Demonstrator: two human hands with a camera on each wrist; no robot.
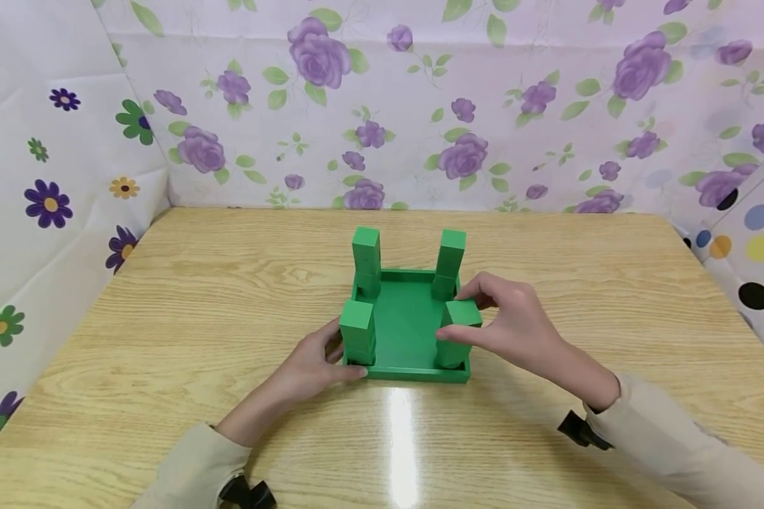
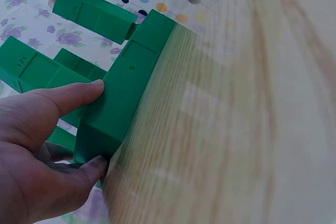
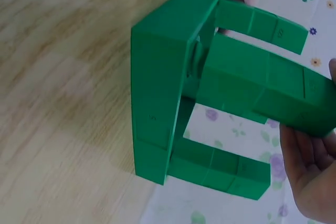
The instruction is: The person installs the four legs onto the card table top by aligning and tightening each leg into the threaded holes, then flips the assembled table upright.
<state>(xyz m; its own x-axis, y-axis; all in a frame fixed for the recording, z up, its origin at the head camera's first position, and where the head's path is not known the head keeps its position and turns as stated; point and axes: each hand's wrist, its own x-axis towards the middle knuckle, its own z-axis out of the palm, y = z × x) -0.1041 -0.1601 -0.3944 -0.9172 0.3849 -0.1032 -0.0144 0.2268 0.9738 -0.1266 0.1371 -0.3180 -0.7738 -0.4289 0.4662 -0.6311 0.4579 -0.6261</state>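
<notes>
A shallow green square tray (image 1: 414,373) with raised walls lies on the table, and green square posts of stacked blocks stand at its corners. My left hand (image 1: 308,364) grips the near left corner, thumb on the front wall (image 2: 123,90) and fingers around the outside, beside the front left post (image 1: 358,332). With thumb and fingers, my right hand (image 1: 516,318) pinches the upper part of the front right post (image 3: 236,72). This post sits twisted against the tray's edges; whether its foot is fully seated, I cannot tell. The back left post (image 1: 366,258) and back right post (image 1: 450,261) stand untouched.
The wooden table (image 1: 229,283) extends around the tray on all sides. A flowered cloth (image 1: 407,106) hangs behind the far edge, with patterned sheets at the left and right sides. Dark devices are strapped at both wrists.
</notes>
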